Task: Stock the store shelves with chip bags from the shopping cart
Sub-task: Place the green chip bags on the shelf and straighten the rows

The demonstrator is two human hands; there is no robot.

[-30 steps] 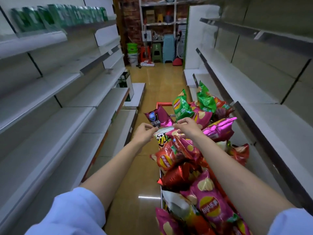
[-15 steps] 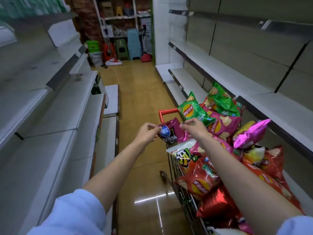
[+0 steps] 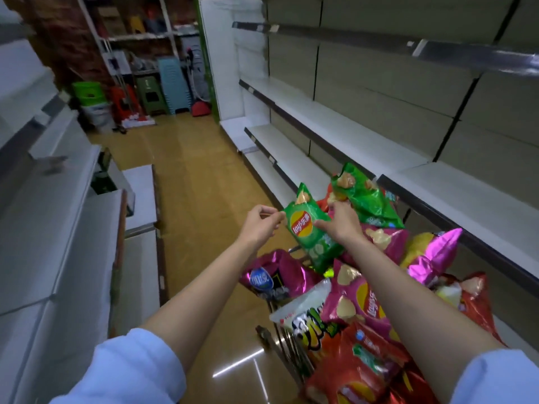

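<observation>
Left hand (image 3: 260, 226): curled in a pinch on the left edge of the green chip bag (image 3: 309, 232), raised just above the far end of the cart.
Right hand (image 3: 341, 221): fingers bent round the same bag's right edge, so both hands are clamped on one bag, held between them, logo facing the person.
Cart load: straight below and behind the hands the shopping cart (image 3: 287, 342) is piled high: a second green bag (image 3: 366, 196) just past the right hand, pink bags (image 3: 360, 301) under the right forearm, a shiny magenta bag (image 3: 434, 256) further right, a dark purple bag (image 3: 269, 277) below the left wrist, a white cartoon bag (image 3: 306, 319) and red bags (image 3: 358, 363) nearer the body.
Progress: I'd say barely begun. The right-hand shelves (image 3: 344, 123) beyond the hands look bare on every tier I can see, and so do the left-hand shelves (image 3: 52, 205). One bag is lifted, none placed, nearly the whole heap left.
In the way: the heaped bags stand between the hands and the nearest right-hand shelf, so a swing across may knock loose ones off.
Further off: the aisle floor (image 3: 189, 185) runs ahead to stacked stools (image 3: 172, 83), buckets (image 3: 89, 93) and a mop by a brick wall, well apart from the work.
</observation>
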